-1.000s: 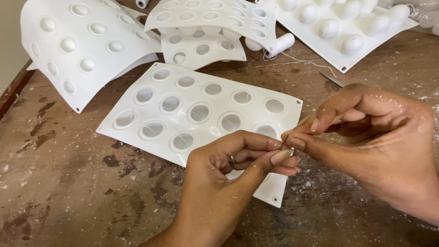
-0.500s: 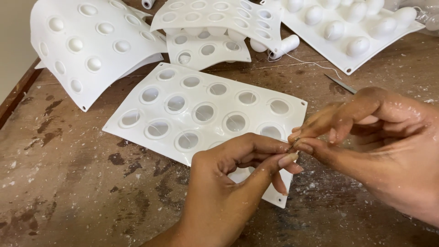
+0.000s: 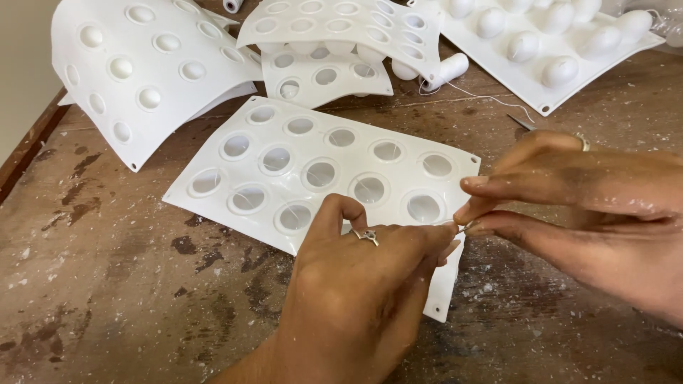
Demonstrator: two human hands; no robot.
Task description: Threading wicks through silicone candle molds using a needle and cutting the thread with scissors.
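Nearest the camera, the left hand (image 3: 363, 284) comes up from the bottom edge, a ring on one finger, its fingers curled and its thumb and fingertips pinched together at the point where they meet the right hand (image 3: 590, 206). The right hand reaches in from the right, also ringed, its thumb and forefinger closed on something very small and thin between the two hands (too fine to make out for certain; it looks like a needle or a thread end). Both pinches hover just above the near right corner of a flat white mould sheet (image 3: 327, 171), which lies on the worn wooden table (image 3: 107, 299) with its round cups facing up. The table is stained and flecked with white.

Further back, a curved mould sheet (image 3: 142, 71) arches at the left, and two more sheets (image 3: 334, 43) overlap in the middle. A white spool of thread (image 3: 445, 71) lies just beside them, its loose thread (image 3: 491, 98) trailing right across the wood. At the far right sits a tray of domed shapes (image 3: 555, 50).
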